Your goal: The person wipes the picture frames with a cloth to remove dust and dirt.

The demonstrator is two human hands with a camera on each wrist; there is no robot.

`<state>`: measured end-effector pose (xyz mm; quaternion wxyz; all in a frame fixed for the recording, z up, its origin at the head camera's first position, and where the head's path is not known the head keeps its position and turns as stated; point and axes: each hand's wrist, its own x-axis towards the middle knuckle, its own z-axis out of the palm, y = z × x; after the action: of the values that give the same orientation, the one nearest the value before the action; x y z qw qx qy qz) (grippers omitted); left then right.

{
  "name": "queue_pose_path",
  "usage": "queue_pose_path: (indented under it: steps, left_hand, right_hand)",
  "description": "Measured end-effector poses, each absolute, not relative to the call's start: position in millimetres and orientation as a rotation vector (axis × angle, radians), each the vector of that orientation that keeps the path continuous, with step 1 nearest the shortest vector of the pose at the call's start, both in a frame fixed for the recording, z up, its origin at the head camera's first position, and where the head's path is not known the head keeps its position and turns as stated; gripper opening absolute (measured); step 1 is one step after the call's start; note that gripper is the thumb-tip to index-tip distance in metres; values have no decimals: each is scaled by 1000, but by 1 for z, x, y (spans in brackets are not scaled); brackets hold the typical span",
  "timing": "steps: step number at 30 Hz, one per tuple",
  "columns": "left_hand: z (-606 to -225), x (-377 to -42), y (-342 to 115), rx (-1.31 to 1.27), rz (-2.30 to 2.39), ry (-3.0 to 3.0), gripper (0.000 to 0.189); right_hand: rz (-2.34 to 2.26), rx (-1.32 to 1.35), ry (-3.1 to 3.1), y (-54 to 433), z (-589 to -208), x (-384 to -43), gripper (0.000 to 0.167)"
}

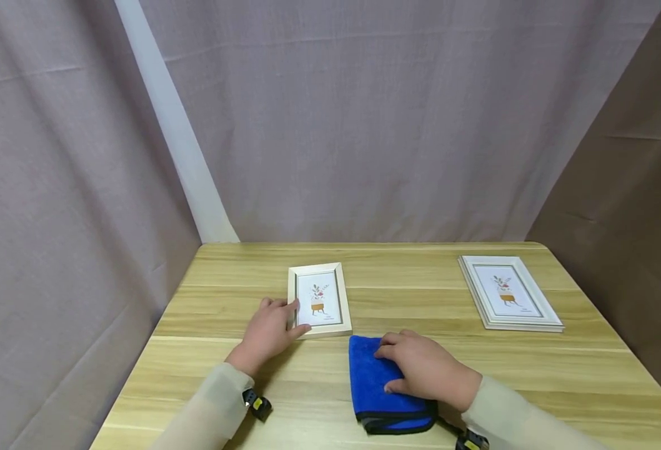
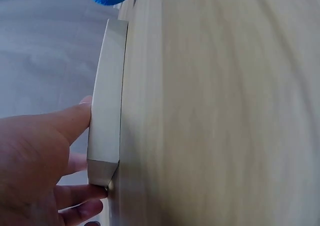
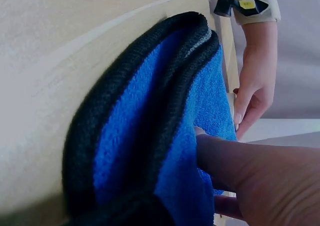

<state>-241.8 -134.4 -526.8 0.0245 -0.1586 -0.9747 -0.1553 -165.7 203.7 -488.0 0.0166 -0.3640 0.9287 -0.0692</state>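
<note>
A pale wooden picture frame (image 1: 335, 300) with a flower-vase print lies face up on the table. My left hand (image 1: 268, 331) grips its near left corner, thumb on the near edge and fingers along the left side. Seen edge-on in the left wrist view, the frame (image 2: 107, 96) lies flat against the wood. Just to the right and nearer me is a folded blue towel (image 1: 367, 375) with black edging. My right hand (image 1: 426, 369) holds the towel from above with bent fingers. Its folded layers (image 3: 182, 156) gape in the right wrist view, hiding some fingers.
White picture frames (image 1: 507, 294) with the same print lie stacked at the right of the wooden table (image 1: 235, 269). Grey curtain (image 1: 364, 125) hangs behind the far edge. A small black camera (image 1: 258, 405) is strapped to the left wrist.
</note>
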Motion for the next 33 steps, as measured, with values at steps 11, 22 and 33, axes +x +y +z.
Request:
queue_pose_path:
  steps: [11, 22, 33]
  left_hand:
    - [-530, -240, -116, -536, -459, -2984, 88]
    - [-528, -239, -113, -534, -448, -3010, 89]
    - [-531, -238, -115, -545, -445, -3002, 90]
  right_hand:
    - [-157, -1199, 2994, 201, -499, -156, 42]
    - [-213, -1126, 3074, 198, -506, -147, 31]
    - [-270, -1083, 3228, 199, -502, -151, 25]
